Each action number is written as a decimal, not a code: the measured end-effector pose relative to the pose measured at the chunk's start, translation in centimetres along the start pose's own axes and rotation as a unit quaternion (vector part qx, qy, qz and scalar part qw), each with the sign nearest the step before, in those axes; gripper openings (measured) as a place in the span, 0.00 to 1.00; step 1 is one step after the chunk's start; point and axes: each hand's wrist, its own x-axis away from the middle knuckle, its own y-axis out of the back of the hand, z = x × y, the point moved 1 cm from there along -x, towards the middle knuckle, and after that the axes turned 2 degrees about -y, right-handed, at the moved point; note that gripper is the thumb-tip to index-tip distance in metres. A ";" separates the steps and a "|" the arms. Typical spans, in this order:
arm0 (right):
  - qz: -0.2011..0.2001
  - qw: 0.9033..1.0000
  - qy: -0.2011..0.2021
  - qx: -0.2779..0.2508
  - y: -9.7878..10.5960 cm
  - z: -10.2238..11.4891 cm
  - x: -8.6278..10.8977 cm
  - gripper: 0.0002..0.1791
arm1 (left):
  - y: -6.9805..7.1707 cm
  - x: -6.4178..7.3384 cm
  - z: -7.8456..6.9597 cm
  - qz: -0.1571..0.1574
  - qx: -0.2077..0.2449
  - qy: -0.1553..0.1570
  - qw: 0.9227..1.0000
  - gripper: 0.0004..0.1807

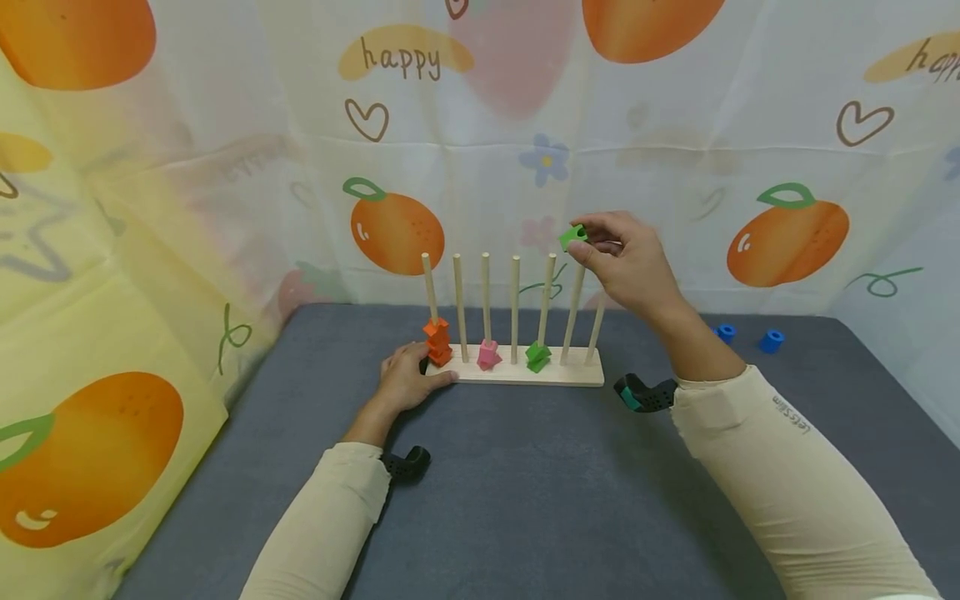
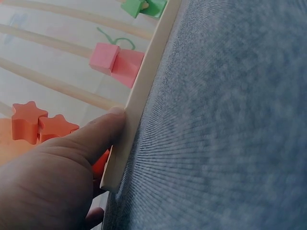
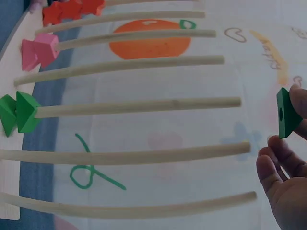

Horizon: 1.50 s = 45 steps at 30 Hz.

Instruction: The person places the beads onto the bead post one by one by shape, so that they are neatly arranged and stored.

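A wooden peg rack [image 1: 525, 376] with several upright pegs stands on the table. My left hand [image 1: 403, 382] grips its left end, the thumb [image 2: 103, 132] lying along the base. Close to that hand, orange star blocks [image 1: 438, 343] are stacked on the leftmost peg. Pink blocks [image 1: 488, 357] sit low on the third peg, green triangular blocks [image 1: 537, 357] on the fifth. Between thumb and fingertips, my right hand [image 1: 633, 262] pinches another green triangular block [image 3: 289, 115] with a hole through it. It is held up near the peg tops, off the pegs.
Blue cylindrical blocks [image 1: 772, 341] lie at the table's back right, partly behind the right forearm. A fruit-printed cloth [image 1: 487, 183] hangs right behind the rack. Dark wrist mounts [image 1: 408, 465] stick out from both sleeves. Grey table [image 1: 510, 492] surface extends in front of the rack.
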 end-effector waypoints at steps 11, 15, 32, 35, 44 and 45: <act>0.044 0.998 -0.026 0.045 -1.6 -0.5 -0.6 0.21 | -0.1 0.1 -0.2 -0.004 0.000 -0.003 1.000 0.33; 0.059 0.996 -0.049 0.036 -2.0 -1.1 -0.7 0.22 | 0.0 0.3 -0.3 0.000 -0.006 -0.002 1.000 0.35; 0.018 0.988 -0.110 -0.107 -3.9 -3.3 0.2 0.34 | 0.0 0.2 -0.4 0.000 -0.013 -0.001 1.000 0.36; 0.017 0.984 -0.126 -0.126 -4.1 -3.0 0.8 0.34 | 0.0 0.2 -0.5 -0.002 -0.014 -0.004 1.000 0.36; 0.006 0.973 -0.153 -0.170 -5.5 -4.5 2.0 0.34 | -0.1 0.0 -0.2 -0.006 -0.015 -0.007 1.000 0.36; 0.005 0.973 -0.153 -0.174 -5.8 -5.2 2.0 0.34 | -0.1 0.0 -0.2 -0.007 -0.015 -0.009 1.000 0.36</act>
